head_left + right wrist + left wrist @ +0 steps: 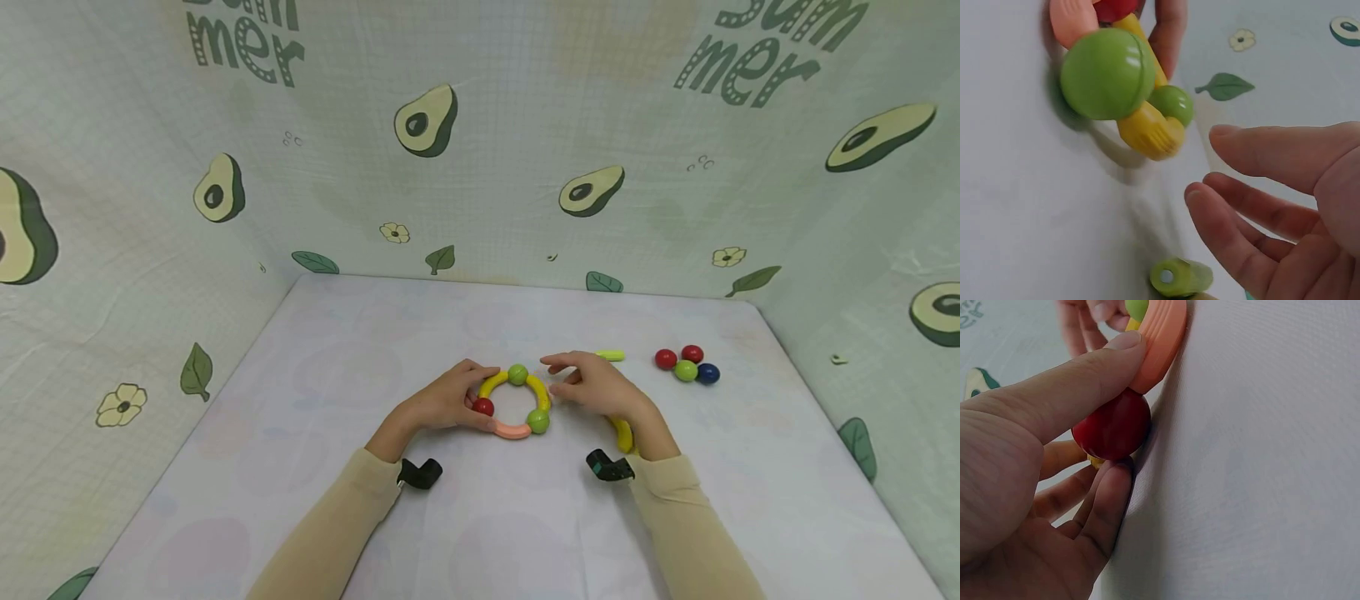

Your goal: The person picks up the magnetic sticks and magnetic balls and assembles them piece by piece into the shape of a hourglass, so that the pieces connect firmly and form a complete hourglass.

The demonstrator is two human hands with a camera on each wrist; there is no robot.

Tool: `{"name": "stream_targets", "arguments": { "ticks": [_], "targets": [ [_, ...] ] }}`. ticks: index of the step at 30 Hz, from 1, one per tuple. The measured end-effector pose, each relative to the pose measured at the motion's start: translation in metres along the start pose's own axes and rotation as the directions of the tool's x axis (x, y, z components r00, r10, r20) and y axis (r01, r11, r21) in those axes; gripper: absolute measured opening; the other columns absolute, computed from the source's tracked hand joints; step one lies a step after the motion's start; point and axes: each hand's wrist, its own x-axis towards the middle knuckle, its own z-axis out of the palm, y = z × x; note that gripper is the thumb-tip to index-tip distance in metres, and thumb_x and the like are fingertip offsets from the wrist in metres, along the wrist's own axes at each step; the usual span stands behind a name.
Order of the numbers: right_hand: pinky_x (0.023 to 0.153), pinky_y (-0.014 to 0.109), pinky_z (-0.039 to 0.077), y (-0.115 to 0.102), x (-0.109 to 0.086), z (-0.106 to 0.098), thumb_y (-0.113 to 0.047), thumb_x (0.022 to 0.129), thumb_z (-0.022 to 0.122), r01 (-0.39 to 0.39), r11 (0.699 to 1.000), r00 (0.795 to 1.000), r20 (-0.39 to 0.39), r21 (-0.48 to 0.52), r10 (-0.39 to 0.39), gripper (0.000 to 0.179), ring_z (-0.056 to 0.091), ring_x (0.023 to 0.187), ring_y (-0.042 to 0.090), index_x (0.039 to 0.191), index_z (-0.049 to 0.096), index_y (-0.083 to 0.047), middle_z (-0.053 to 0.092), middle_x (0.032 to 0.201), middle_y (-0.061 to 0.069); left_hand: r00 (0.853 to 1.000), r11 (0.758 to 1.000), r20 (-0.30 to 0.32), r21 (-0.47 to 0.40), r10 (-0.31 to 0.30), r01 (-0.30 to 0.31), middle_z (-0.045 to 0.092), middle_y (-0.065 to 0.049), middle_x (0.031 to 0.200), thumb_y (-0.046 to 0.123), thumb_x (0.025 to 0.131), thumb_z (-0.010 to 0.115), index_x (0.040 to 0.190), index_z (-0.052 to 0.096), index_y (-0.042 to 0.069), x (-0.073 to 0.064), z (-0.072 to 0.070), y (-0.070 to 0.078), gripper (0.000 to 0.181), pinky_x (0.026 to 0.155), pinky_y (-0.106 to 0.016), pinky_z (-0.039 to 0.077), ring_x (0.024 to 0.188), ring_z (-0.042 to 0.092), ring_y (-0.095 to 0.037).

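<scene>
A ring of curved rods and balls lies on the table. It has a red ball [483,407], two yellow curved rods [542,392], two green balls [537,421] and a salmon curved rod [512,432]. My left hand [446,398] grips its left side. In the left wrist view the thumb lies on the salmon rod, with fingers at the red ball [1113,428]. On the ring's other side is my right hand [600,387], thumb and fingers parted. A gap separates them from the nearest yellow rod [1150,132] in the right wrist view.
Behind the right hand lies a lime-green rod [611,355], partly hidden. A yellow curved rod [622,433] sits beneath the right wrist. Farther right, loose balls are clustered: two red, a green [686,371] and a dark blue [708,373]. Printed cloth walls surround the table [480,517].
</scene>
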Motion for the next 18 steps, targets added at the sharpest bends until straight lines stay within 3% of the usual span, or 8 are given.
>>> {"name": "stream_targets", "arguments": {
  "ticks": [3, 8, 13, 18],
  "targets": [
    [0.091, 0.046, 0.061, 0.008, -0.003, -0.01, -0.014, 0.103, 0.07, 0.015, 1.0, 0.995, -0.102, -0.026, -0.017, 0.043, 0.068, 0.111, 0.031, 0.145, 0.064, -0.007, 0.068, 0.135, 0.018, 1.0, 1.0, -0.007, -0.009, 0.001, -0.001, 0.05, -0.004, 0.139, 0.039, 0.084, 0.093, 0.162, 0.046, 0.019, 0.0, 0.0, -0.001, 0.093, 0.085, -0.032, 0.05, 0.1, 0.054, -0.018],
    [0.102, 0.057, 0.056, 0.026, -0.005, -0.028, -0.008, 0.103, 0.068, -0.033, 0.991, 0.977, -0.214, -0.127, 0.005, 0.039, 0.062, 0.123, 0.039, 0.142, 0.066, -0.006, 0.065, 0.139, 0.019, 1.0, 1.0, -0.004, -0.01, -0.008, 0.008, 0.051, -0.003, 0.141, 0.042, 0.084, 0.092, 0.163, 0.045, 0.021, -0.002, 0.002, -0.001, 0.094, 0.092, -0.033, 0.052, 0.108, 0.055, -0.017],
    [0.106, 0.065, 0.05, 0.039, 0.002, -0.045, -0.005, 0.102, 0.066, -0.095, 0.972, 0.973, -0.227, -0.214, 0.045, 0.037, 0.056, 0.129, 0.047, 0.139, 0.069, -0.006, 0.062, 0.14, 0.023, 1.0, 1.0, -0.01, 0.007, -0.021, 0.021, 0.052, -0.003, 0.143, 0.045, 0.084, 0.091, 0.162, 0.046, 0.023, -0.003, 0.002, 0.0, 0.093, 0.098, -0.035, 0.052, 0.116, 0.054, -0.017],
    [0.107, 0.068, 0.047, 0.05, 0.007, -0.057, -0.003, 0.1, 0.064, -0.148, 0.957, 0.979, -0.173, -0.249, 0.107, 0.039, 0.054, 0.128, 0.048, 0.139, 0.069, -0.006, 0.061, 0.14, 0.024, 1.0, 1.0, -0.012, -0.004, -0.013, 0.012, 0.051, -0.003, 0.14, 0.041, 0.084, 0.092, 0.163, 0.045, 0.022, -0.003, 0.001, -0.001, 0.094, 0.093, -0.034, 0.051, 0.107, 0.056, -0.018]
  ]
}}
